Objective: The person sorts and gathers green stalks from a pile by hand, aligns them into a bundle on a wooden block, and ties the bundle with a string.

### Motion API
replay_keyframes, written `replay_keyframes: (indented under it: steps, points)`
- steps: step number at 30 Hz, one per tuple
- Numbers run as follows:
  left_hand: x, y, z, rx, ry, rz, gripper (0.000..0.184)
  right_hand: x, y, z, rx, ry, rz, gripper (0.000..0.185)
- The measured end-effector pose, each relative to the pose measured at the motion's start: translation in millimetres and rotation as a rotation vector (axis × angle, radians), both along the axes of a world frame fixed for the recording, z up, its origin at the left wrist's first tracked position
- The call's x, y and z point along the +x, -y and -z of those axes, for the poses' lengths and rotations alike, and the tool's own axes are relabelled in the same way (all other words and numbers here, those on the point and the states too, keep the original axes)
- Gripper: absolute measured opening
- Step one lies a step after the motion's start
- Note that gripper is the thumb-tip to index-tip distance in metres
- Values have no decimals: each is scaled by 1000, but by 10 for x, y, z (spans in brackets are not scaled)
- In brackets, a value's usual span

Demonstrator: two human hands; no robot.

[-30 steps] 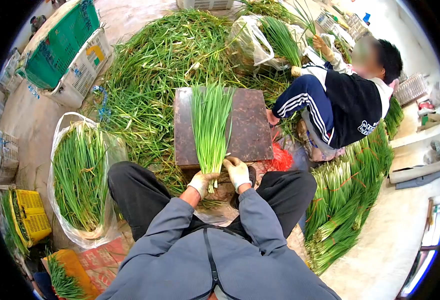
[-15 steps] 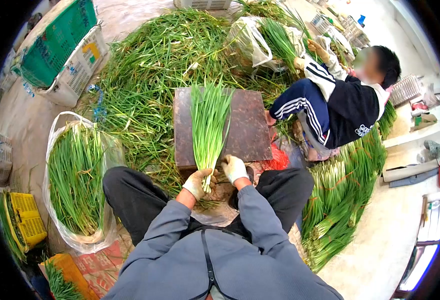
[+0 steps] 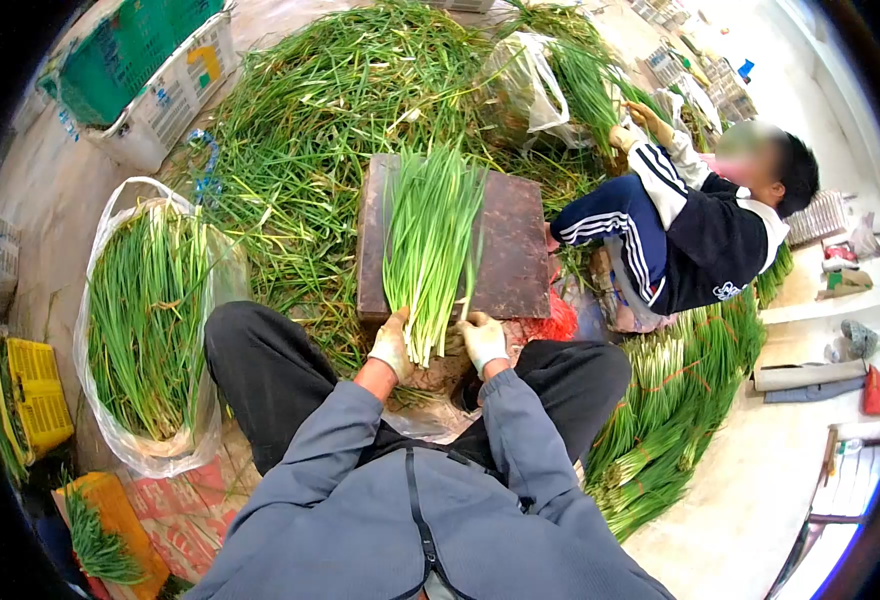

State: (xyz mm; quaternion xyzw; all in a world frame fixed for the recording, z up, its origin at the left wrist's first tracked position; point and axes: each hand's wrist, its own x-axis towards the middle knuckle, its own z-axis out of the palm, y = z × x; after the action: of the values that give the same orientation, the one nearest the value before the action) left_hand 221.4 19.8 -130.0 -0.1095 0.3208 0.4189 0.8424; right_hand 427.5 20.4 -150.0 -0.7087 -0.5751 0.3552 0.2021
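Note:
A loose bunch of green chives (image 3: 430, 240) lies over a dark brown board (image 3: 515, 235) in front of me, pale stem ends toward my lap. My left hand (image 3: 392, 345), in a pale glove, is closed on the left edge of the bunch near the stem ends. On the other side, my gloved right hand (image 3: 483, 340) pinches a stalk or two at the bunch's right edge. The stems are fanned out between both hands. Parts of the fingers are hidden.
A big heap of chives (image 3: 330, 110) spreads behind the board. Chives fill a clear plastic bag (image 3: 235, 270) at left. A co-worker (image 3: 700, 220) sits at right, near tied chive bundles (image 3: 680, 390). Crates (image 3: 170, 105) stand at upper left, a yellow basket (image 3: 42, 400) below.
The bunch has widened and its stem ends have spread apart. My right hand has moved from beside it onto its right edge. The whole view has shifted slightly.

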Motion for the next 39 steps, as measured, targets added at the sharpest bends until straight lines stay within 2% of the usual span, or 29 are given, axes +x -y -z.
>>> replay_keyframes:
  steps: [1, 2, 3, 5, 6, 7, 10, 14, 16, 20, 21, 23, 25, 27, 28, 29, 31, 33, 35, 37, 38, 39]
  points:
    - [-4, 15, 33, -16, -12, -13, 41, 45, 27, 85, 74, 40, 38, 30]
    - [-25, 39, -22, -3, -50, -1, 41, -87, 92, -341, 183, 255, 12, 30]
    - [-24, 40, -20, -7, -48, -2, 41, -153, 78, -467, 180, 256, 9, 30]
    - [-2, 22, -12, 0, -13, -19, 41, -265, 34, -597, 211, 212, 83, 30]
    - [5, 21, -10, -2, -13, -21, 41, -326, 72, -635, 293, 151, -7, 28]
    - [12, 30, -5, 18, -23, -15, 41, -414, 79, -651, 224, 16, 29, 24]
    - [23, 77, -41, 36, -57, 12, 42, -649, -5, -833, 59, 34, -39, 30]
    - [24, 85, 1, 18, -77, 47, 44, -675, -136, -564, -18, 13, -3, 31]
    - [8, 100, -105, 42, -34, 61, 45, -668, -139, -611, -206, -403, 199, 31]
    - [4, 95, -206, 74, -103, 152, 40, -671, -63, -705, -163, -483, 246, 32]
    - [29, 77, -96, 74, -100, 155, 40, -659, -29, -653, -162, -480, 249, 32]
    - [62, 9, 40, 92, -121, 242, 38, -673, 25, -598, 40, -386, 138, 25]
    - [69, 4, 66, 76, -142, 239, 35, -674, 104, -609, 50, -413, 146, 21]
    - [68, -6, 84, 57, -227, 212, 33, -668, 173, -639, 171, -225, 32, 22]
    - [74, -11, 93, 84, -423, 191, 33, -679, 195, -621, 215, -197, 17, 23]
    - [81, -12, 170, 83, -421, 191, 33, -704, 248, -642, 214, -195, 17, 23]
    - [86, -36, 388, 269, -649, 210, 34, -783, 363, -769, 188, -411, -25, 21]
    - [23, -48, 282, 400, -952, 357, 35, -893, 514, -1185, 62, -410, -110, 17]
    - [55, -46, 416, 81, -445, 137, 33, -915, 685, -1308, -73, -529, -252, 17]
    - [31, -54, 352, 190, -400, 143, 30, -919, 786, -1497, -239, -620, -386, 22]
    - [9, -64, 330, 201, -409, 208, 29, -890, 805, -1537, -152, -469, -512, 30]
    - [-10, -68, 309, 210, -418, 272, 28, -856, 804, -1537, -151, -467, -509, 30]
